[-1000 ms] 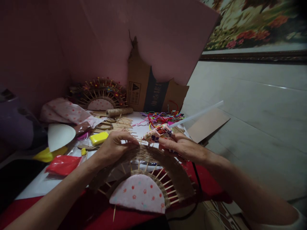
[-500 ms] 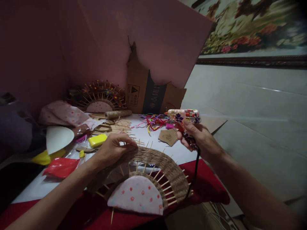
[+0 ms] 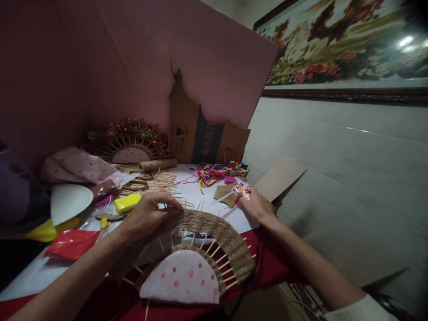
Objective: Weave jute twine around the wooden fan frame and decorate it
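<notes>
far l of frame, mid-height: white half-disc (image 3: pixel 71 203), w/ red packet (image 3: pixel 72 244) just below it & spotted cloth (image 3: pixel 78 166) above. next r, yellow block (image 3: pixel 127 203); up behind it a 2nd fan (image 3: pixel 131 155) w/ coloured tips, by the wall.

l hand (image 3: pixel 150 214), l of centre: thumb & forefinger pinched on top rim of the woven fan (image 3: pixel 217 229), other fingers curled. forearm runs up diagonally from lower l corner, wrist low, back of hand up. that pinch hasn't changed over the last sec.

woven fan sits lower centre, propped at the near edge over red cloth (image 3: pixel 281 258), its padded half-circle (image 3: pixel 180 276) facing the viewer; stick tips poke out past the band.

upper centre, torn carton (image 3: pixel 209 138); below it, tangled pipe cleaners (image 3: pixel 214 171), then cardboard scrap (image 3: pixel 223 192).

r of centre, glue gun (image 3: pixel 242 191), closed in r hand (image 3: pixel 256 204). big change: 1 s ago it was right over the rim, now it's clear of the fan & swung round, so its clear rod (image 3: pixel 223 197) points l & down by the scrap. nozzle not visible. prob. a break in gluing, w/ l hand alone steadying the fan. r forearm slants up-left from lower r, wrist fairly straight, fingers wrapped; trigger finger can't be made out.
</notes>
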`<state>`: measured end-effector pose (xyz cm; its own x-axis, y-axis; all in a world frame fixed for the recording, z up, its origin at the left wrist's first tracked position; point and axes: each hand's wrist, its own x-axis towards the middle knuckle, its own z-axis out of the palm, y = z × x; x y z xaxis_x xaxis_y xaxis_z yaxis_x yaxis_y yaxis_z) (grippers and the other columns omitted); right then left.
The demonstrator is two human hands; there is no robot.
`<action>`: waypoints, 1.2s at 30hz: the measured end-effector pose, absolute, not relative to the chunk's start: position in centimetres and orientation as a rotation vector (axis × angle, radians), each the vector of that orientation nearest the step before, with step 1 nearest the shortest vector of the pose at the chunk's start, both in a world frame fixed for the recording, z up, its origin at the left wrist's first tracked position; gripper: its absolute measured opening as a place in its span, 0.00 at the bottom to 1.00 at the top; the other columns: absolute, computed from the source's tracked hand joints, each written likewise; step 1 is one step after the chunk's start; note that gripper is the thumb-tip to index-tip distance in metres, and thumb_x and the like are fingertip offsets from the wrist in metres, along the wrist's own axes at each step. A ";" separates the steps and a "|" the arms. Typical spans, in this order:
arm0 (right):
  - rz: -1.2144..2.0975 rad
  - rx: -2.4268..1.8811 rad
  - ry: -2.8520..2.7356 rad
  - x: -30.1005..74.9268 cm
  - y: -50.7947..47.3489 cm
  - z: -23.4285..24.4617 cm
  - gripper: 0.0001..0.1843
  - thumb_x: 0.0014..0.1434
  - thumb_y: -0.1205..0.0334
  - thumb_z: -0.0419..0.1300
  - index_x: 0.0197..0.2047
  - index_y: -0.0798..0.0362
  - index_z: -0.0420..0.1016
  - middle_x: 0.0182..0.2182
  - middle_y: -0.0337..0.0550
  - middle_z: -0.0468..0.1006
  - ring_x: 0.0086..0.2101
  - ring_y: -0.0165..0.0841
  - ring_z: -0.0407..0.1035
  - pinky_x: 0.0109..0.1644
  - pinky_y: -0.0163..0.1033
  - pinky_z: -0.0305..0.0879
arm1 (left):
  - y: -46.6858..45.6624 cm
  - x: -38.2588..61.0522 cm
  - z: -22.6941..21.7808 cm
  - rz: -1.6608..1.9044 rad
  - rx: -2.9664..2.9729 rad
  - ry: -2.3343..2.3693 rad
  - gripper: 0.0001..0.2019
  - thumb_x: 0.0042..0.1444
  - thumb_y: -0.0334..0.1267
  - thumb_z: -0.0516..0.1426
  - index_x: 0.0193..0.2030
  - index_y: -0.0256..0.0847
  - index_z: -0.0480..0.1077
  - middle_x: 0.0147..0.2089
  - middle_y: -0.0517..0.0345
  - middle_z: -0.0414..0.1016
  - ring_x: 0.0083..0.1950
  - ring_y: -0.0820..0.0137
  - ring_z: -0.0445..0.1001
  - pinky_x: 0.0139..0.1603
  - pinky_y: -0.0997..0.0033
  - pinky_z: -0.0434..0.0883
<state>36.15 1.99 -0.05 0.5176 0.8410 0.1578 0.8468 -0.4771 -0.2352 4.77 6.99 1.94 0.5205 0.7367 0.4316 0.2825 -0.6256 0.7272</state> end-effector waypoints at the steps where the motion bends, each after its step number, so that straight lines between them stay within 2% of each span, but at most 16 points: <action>1: -0.042 -2.494 -1.442 35.6 2.1 -0.4 0.25 0.58 0.49 0.46 0.53 0.57 0.62 0.45 0.58 0.73 0.45 0.47 0.69 0.42 0.44 0.60 | 6.9 4.8 2.0 1.006 2.171 0.818 0.05 0.46 0.34 0.59 0.28 0.41 0.77 0.28 0.56 0.74 0.32 0.70 0.71 0.33 0.70 0.67; 6: -0.006 -2.506 -1.550 33.7 2.3 -1.7 0.26 0.61 0.49 0.43 0.54 0.59 0.61 0.43 0.58 0.73 0.43 0.45 0.70 0.40 0.43 0.61 | 6.8 4.8 2.1 1.031 2.182 0.794 0.04 0.46 0.33 0.59 0.28 0.42 0.77 0.26 0.57 0.74 0.30 0.71 0.70 0.32 0.70 0.67; 8: -0.087 -2.515 -1.577 33.3 2.1 -1.0 0.25 0.60 0.48 0.45 0.51 0.59 0.64 0.43 0.60 0.72 0.43 0.46 0.69 0.41 0.45 0.60 | 6.8 4.8 2.1 1.043 2.192 0.800 0.04 0.46 0.33 0.59 0.28 0.42 0.77 0.26 0.57 0.74 0.30 0.71 0.70 0.32 0.70 0.66; 10: -0.257 -2.446 -1.648 32.7 1.6 0.5 0.22 0.58 0.49 0.50 0.46 0.58 0.69 0.42 0.60 0.71 0.44 0.47 0.67 0.44 0.47 0.58 | 6.8 4.9 2.1 1.044 2.191 0.807 0.04 0.46 0.33 0.59 0.28 0.42 0.77 0.26 0.57 0.74 0.30 0.71 0.70 0.32 0.71 0.66; 12: -0.335 -2.143 -1.820 31.4 0.9 2.3 0.15 0.60 0.56 0.51 0.42 0.56 0.71 0.41 0.56 0.71 0.44 0.44 0.65 0.47 0.46 0.56 | 6.8 4.9 2.1 1.027 2.180 0.808 0.04 0.46 0.33 0.59 0.28 0.41 0.77 0.26 0.57 0.74 0.30 0.71 0.69 0.33 0.71 0.66; 15: -0.043 -1.568 -2.073 28.5 0.0 4.4 0.08 0.60 0.63 0.51 0.37 0.54 0.69 0.38 0.47 0.72 0.42 0.36 0.65 0.48 0.41 0.57 | 6.7 5.0 2.2 1.008 2.163 0.800 0.05 0.47 0.34 0.59 0.28 0.39 0.77 0.27 0.56 0.73 0.30 0.71 0.69 0.32 0.71 0.66; 19: 0.251 -1.281 -2.210 25.1 -0.1 5.1 0.05 0.55 0.64 0.58 0.37 0.53 0.69 0.37 0.43 0.71 0.40 0.33 0.64 0.45 0.38 0.59 | 6.6 4.9 2.2 1.016 2.166 0.812 0.05 0.47 0.33 0.59 0.29 0.40 0.77 0.26 0.57 0.73 0.30 0.71 0.69 0.31 0.71 0.66; 23: 0.306 -1.289 -2.238 24.2 0.8 4.8 0.05 0.52 0.66 0.60 0.35 0.54 0.69 0.35 0.42 0.71 0.38 0.32 0.64 0.43 0.38 0.58 | 6.6 4.8 2.2 1.037 2.179 0.787 0.05 0.47 0.33 0.59 0.29 0.41 0.77 0.26 0.58 0.72 0.30 0.72 0.68 0.31 0.72 0.65; 36: 0.469 -1.317 -2.268 24.3 1.9 4.7 0.05 0.52 0.68 0.57 0.35 0.53 0.69 0.33 0.40 0.73 0.35 0.31 0.64 0.40 0.37 0.59 | 6.5 4.9 2.3 1.044 2.154 0.766 0.04 0.46 0.33 0.59 0.29 0.41 0.77 0.26 0.58 0.73 0.30 0.72 0.68 0.32 0.72 0.66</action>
<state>24.34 1.94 4.71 -0.4267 0.8756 0.2266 0.7139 0.4799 -0.5100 4.87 6.51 2.29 0.5197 0.7166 0.4651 0.2286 -0.6412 0.7325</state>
